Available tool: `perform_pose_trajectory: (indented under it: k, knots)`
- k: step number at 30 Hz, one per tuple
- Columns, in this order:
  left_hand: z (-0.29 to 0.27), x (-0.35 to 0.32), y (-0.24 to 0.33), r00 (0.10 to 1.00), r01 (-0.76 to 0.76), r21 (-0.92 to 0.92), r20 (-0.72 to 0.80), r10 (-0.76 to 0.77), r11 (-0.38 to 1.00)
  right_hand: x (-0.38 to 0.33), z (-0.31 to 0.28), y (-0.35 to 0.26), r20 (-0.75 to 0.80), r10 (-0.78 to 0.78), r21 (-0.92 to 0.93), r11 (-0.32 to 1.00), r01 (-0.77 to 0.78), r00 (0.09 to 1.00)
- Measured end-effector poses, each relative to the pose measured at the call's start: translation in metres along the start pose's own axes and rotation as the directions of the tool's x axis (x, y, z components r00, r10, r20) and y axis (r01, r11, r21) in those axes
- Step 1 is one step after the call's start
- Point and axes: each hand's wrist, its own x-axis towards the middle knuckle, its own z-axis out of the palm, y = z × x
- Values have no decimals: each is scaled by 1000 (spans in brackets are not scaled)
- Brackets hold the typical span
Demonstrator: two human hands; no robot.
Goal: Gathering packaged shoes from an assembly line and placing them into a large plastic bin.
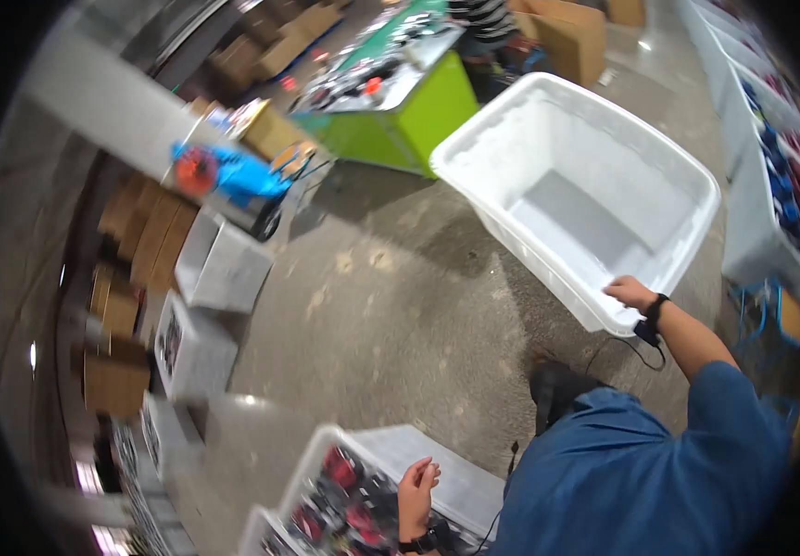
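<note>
We are gripping the empty white bin [594, 185] by its rim, right hand [629, 293] clenched; it looks light but bulky, while our left hand [415, 491] is resting open on the full bin [326, 454].

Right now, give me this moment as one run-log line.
right hand: gripping rim of empty white bin, lifted off floor | left hand: resting on bin of red and black parts | floor: concrete

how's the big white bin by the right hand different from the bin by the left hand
The big white bin is empty, while the lower bin is filled with red and black items. The big white bin looks larger and sits tilted, gripped at its rim by the right hand; the left hand rests at the lower bin, which sits level. Both are white plastic with open tops.
</note>
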Motion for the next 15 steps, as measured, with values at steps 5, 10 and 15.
perform_pose_trajectory:
  k: [5, 10, 15]
  knots:
    - [-61, 165, 83, 999, -36, -30, -36, 35, 999, 136, 81, -85, -297, -49, -358, 932, -63, 953]
    - [-150, 318, 111, 990, 57, 214, -136, -28, 975, 280, 107, -100, -330, 267, -221, 911, -349, 905]
    - [-274, 382, 123, 985, 139, 339, -143, -95, 931, 295, 157, -199, -322, 391, -163, 874, -458, 862]
